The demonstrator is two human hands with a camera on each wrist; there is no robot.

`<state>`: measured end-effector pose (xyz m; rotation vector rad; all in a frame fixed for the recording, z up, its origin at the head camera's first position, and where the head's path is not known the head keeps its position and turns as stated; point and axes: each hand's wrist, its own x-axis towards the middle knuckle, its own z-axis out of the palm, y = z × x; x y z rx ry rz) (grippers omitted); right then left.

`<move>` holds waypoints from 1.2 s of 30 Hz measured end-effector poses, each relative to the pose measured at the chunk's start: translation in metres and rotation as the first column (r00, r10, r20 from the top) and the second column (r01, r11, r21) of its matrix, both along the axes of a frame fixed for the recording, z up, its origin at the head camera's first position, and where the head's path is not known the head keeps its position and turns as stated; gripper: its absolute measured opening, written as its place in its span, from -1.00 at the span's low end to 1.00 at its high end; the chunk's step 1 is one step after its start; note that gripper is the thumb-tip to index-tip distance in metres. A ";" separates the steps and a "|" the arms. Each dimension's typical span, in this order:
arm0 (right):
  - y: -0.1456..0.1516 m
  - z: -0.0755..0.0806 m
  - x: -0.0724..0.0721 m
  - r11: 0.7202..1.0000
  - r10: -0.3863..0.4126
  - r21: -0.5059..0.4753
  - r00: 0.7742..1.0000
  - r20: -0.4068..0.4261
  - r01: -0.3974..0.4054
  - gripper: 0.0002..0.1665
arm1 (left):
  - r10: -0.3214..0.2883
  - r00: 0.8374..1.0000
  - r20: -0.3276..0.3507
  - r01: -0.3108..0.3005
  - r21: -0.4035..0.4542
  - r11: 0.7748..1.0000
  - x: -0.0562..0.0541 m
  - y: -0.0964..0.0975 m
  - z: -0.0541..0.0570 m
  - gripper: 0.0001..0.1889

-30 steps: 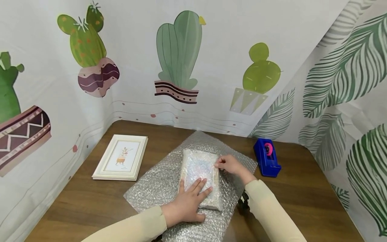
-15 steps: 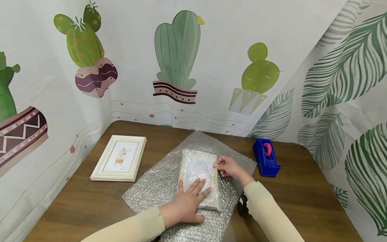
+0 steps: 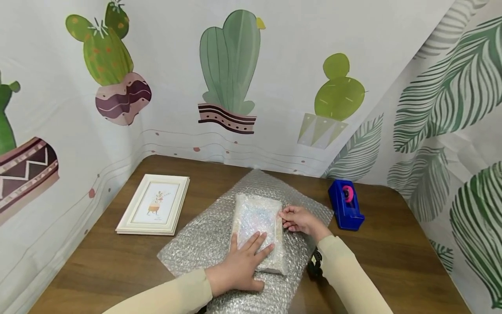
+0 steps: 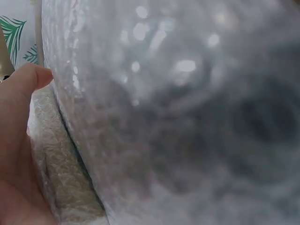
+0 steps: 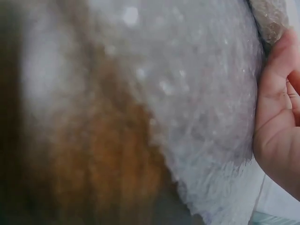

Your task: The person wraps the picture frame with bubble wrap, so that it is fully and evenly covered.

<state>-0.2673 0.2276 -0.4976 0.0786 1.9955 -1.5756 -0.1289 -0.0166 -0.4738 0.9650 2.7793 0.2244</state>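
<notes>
A flat rectangular package [image 3: 245, 218], a pale frame-like item wrapped in clear bubble wrap, lies on a larger bubble wrap sheet [image 3: 204, 237]. My left hand [image 3: 241, 266] rests on the package's lower part with its fingers spread and straight. In the left wrist view, the left thumb [image 4: 28, 82] lies beside the package's wrapped side [image 4: 70, 178]. My right hand [image 3: 300, 221] is at the package's right edge, fingers curled, thumb and fingertips pinching the wrap there. The right wrist view shows that thumb [image 5: 276, 84] at the wrapped edge [image 5: 271, 18].
Cream picture frames [image 3: 154, 205], apparently stacked, lie at the left of the wooden table [image 3: 94, 257]. A blue tape dispenser [image 3: 346, 205] with a pink core stands at the right. A dark object [image 3: 315, 264] shows beside the right sleeve. A cactus-print cloth [image 3: 168, 83] hangs behind.
The right hand shifts slightly along the package's right edge, toward me, and its fingers curl a little differently. The left hand stays in place. The head view turns slightly.
</notes>
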 end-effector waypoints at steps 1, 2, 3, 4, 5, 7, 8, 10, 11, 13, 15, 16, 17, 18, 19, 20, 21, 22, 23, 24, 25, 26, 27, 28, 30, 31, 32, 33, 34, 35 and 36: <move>0.001 0.000 0.002 1.000 -0.002 -0.016 1.000 -0.013 0.001 -0.88 | -0.001 1.000 0.007 0.001 0.006 1.000 0.000 0.000 0.001 0.04; 0.003 -0.002 0.003 0.998 0.005 -0.057 0.999 -0.040 -0.008 -0.86 | -0.002 1.000 0.010 0.002 0.009 1.000 0.000 0.000 0.001 0.03; 0.001 -0.001 0.007 0.998 -0.014 -0.061 0.998 -0.066 0.010 -0.84 | -0.003 1.000 0.014 0.003 0.014 1.000 -0.001 0.000 0.002 0.03; -0.001 0.000 0.011 0.998 -0.040 -0.061 0.995 -0.094 0.034 -0.82 | -0.003 1.000 0.019 0.002 0.014 1.000 -0.001 0.001 0.002 0.03; -0.004 0.002 0.017 0.997 -0.063 -0.043 0.989 -0.132 0.058 -0.79 | -0.002 1.000 0.030 0.001 0.017 1.000 -0.001 0.001 0.002 0.03; -0.014 0.007 0.032 0.992 -0.109 0.044 0.969 -0.222 0.121 -0.71 | 0.003 0.999 0.052 -0.004 0.025 1.000 -0.002 0.001 0.001 0.02; -0.019 0.011 0.042 0.984 -0.115 0.100 0.959 -0.259 0.145 -0.64 | 0.008 0.998 0.070 -0.010 0.035 0.999 -0.003 0.002 0.001 0.01; -0.029 0.022 0.062 0.954 -0.100 0.242 0.946 -0.307 0.179 -0.46 | 0.018 0.994 0.112 -0.025 0.061 0.998 -0.004 0.003 0.001 -0.01; -0.032 0.025 0.072 0.941 -0.073 0.291 0.943 -0.324 0.172 -0.36 | 0.022 0.992 0.127 -0.032 0.075 0.997 -0.005 0.003 0.001 -0.03; -0.035 0.031 0.091 0.930 -0.035 0.333 0.941 -0.336 0.154 -0.22 | 0.029 0.990 0.135 -0.041 0.089 0.995 -0.005 0.004 0.002 -0.04; -0.036 0.033 0.106 0.930 -0.019 0.341 0.945 -0.326 0.136 -0.13 | 0.032 0.992 0.123 -0.044 0.092 0.995 -0.005 0.004 0.000 -0.06; -0.036 0.032 0.112 0.933 -0.025 0.331 0.945 -0.325 0.138 -0.11 | 0.032 0.994 0.108 -0.042 0.092 0.995 -0.005 0.004 0.000 -0.06; -0.036 0.031 0.118 0.937 -0.031 0.321 0.947 -0.320 0.139 -0.10 | 0.030 0.995 0.093 -0.039 0.093 0.995 -0.005 0.004 -0.001 -0.08; -0.035 0.029 0.122 0.939 -0.039 0.312 0.945 -0.324 0.146 -0.09 | 0.029 0.997 0.078 -0.037 0.096 0.995 -0.006 0.004 -0.003 -0.09; -0.035 0.028 0.126 0.941 -0.044 0.305 0.946 -0.323 0.148 -0.08 | 0.030 0.997 0.070 -0.037 0.102 0.994 -0.006 0.004 -0.004 -0.10; -0.036 0.026 0.128 0.942 -0.043 0.301 0.942 -0.332 0.149 -0.08 | 0.030 0.997 0.068 -0.037 0.110 0.993 -0.007 0.004 -0.004 -0.11; -0.036 0.025 0.130 0.943 -0.041 0.297 0.938 -0.345 0.150 -0.08 | 0.031 0.996 0.078 -0.040 0.120 0.992 -0.008 0.003 -0.004 -0.12; -0.036 0.023 0.131 0.942 -0.034 0.299 0.933 -0.357 0.149 -0.09 | 0.033 0.995 0.093 -0.045 0.134 0.990 -0.009 0.003 -0.003 -0.12; -0.036 0.022 0.132 0.942 -0.028 0.303 0.931 -0.365 0.147 -0.09 | 0.034 0.992 0.119 -0.052 0.150 0.987 -0.010 0.002 -0.002 -0.12; -0.036 0.021 0.133 0.941 -0.021 0.306 0.929 -0.368 0.143 -0.09 | 0.036 0.988 0.150 -0.062 0.173 0.983 -0.011 0.002 0.001 -0.10; -0.036 0.020 0.134 0.942 -0.017 0.307 0.931 -0.364 0.137 -0.09 | 0.041 0.980 0.195 -0.081 0.206 0.975 -0.012 0.001 0.004 -0.08; -0.036 0.020 0.135 0.942 -0.017 0.307 0.934 -0.356 0.134 -0.09 | 0.043 0.969 0.243 -0.105 0.247 0.963 -0.013 0.000 0.007 -0.07; -0.036 0.020 0.135 0.943 -0.018 0.307 0.939 -0.345 0.131 -0.08 | 0.048 0.957 0.287 -0.134 0.288 0.948 -0.014 -0.002 0.011 -0.06; -0.036 0.020 0.136 0.944 -0.021 0.304 0.943 -0.332 0.128 -0.08 | 0.051 0.947 0.317 -0.163 0.338 0.927 -0.016 -0.005 0.015 -0.04; -0.037 0.021 0.138 0.949 -0.037 0.287 0.948 -0.316 0.133 -0.07 | 0.060 0.920 0.387 -0.243 0.445 0.862 -0.020 -0.013 0.024 -0.01; -0.037 0.022 0.138 0.951 -0.045 0.279 0.949 -0.311 0.136 -0.07 | 0.063 0.900 0.431 -0.294 0.493 0.819 -0.022 -0.018 0.029 0.02; -0.037 0.023 0.139 0.952 -0.050 0.273 0.950 -0.308 0.138 -0.07 | 0.065 0.878 0.473 -0.343 0.529 0.776 -0.024 -0.025 0.033 0.03; -0.037 0.024 0.139 0.952 -0.052 0.271 0.950 -0.309 0.140 -0.08 | 0.060 0.856 0.513 -0.388 0.562 0.731 -0.026 -0.032 0.037 0.06; -0.038 0.025 0.139 0.954 -0.055 0.265 0.950 -0.307 0.141 -0.08 | 0.056 0.829 0.556 -0.437 0.584 0.684 -0.028 -0.039 0.040 0.07; -0.038 0.025 0.140 0.954 -0.056 0.263 0.950 -0.306 0.141 -0.09 | 0.042 0.789 0.612 -0.494 0.593 0.637 -0.028 -0.047 0.042 0.08; -0.038 0.026 0.140 0.955 -0.058 0.261 0.952 -0.301 0.141 -0.09 | 0.027 0.748 0.663 -0.546 0.591 0.594 -0.029 -0.055 0.043 0.08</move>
